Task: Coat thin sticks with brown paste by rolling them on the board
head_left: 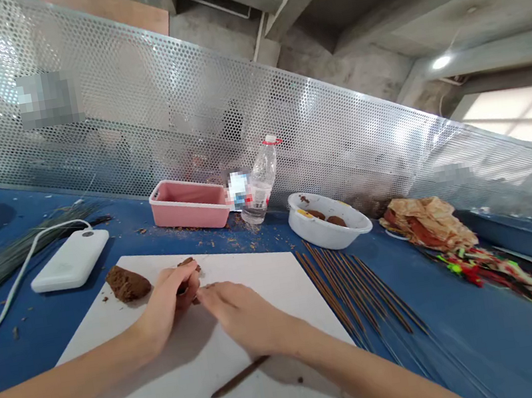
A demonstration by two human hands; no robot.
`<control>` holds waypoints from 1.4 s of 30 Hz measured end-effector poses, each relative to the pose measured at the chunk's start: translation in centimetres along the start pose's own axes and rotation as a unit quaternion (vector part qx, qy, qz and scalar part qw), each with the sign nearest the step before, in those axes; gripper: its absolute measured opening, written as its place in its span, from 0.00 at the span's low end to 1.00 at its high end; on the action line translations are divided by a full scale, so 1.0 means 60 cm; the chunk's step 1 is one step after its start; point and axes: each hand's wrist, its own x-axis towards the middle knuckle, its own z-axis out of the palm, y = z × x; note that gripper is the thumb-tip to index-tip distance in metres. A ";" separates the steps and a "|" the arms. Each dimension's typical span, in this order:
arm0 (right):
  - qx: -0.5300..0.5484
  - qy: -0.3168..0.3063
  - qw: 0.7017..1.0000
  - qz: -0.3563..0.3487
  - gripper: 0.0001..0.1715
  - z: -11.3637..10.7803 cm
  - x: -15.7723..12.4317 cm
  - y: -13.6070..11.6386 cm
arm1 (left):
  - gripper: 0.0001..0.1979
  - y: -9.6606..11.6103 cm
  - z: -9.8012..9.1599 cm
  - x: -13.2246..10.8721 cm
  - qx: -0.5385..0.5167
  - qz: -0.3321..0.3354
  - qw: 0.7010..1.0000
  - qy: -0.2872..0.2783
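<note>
- The left hand [173, 298] is curled narrow, its fingers closed around a small brown piece [187, 262] of paste-like material that shows above the fingers.
- The right hand [244, 317] lies low and nearly flat, with its fingertips [205, 292] just beside or touching the left hand; whether it holds anything cannot be told from this view.
- Both hands are above a white board [265, 293] that lies on the blue desk [492, 324].
- A larger brown lump [126, 283] sits on the board, just beside the left hand.
- A single brown-coated stick [238, 377] lies on the board below the right hand.
- Past the board's right edge, a spread of thin brown-coated sticks [355, 286] lies on the desk.
- Beyond them, a white bowl [328, 223] holds 2 brown lumps, and a crumpled paper wrapping [426, 224] with brown material lies further right, next to a heap of colourful strips [506, 282].
- Behind the board stand a pink plastic tray [189, 204] and a clear plastic bottle [258, 183], with brown crumbs scattered on the desk nearby.
- To the left lie a white power bank [71, 260] with a white cable [19, 298] and a bundle of thin grey-green sticks [4, 264].
- A perforated metal screen [230, 97] runs along the desk's far edge.
</note>
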 end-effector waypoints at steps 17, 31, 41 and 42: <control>-0.036 -0.034 0.999 -0.021 0.42 0.080 -0.109 -0.008 | 0.29 -0.004 -0.001 0.007 0.016 0.016 0.999 -0.025; -0.018 -0.068 0.997 -0.040 0.45 0.075 -0.105 -0.037 | 0.29 -0.003 -0.001 0.006 0.011 0.030 0.999 -0.027; 0.002 -0.059 0.997 -0.047 0.45 0.070 -0.099 -0.044 | 0.29 -0.004 -0.005 0.015 0.019 0.020 1.000 -0.009; 0.003 -0.060 0.997 -0.057 0.44 0.062 -0.104 -0.043 | 0.29 -0.004 -0.004 0.014 0.025 0.020 0.999 -0.013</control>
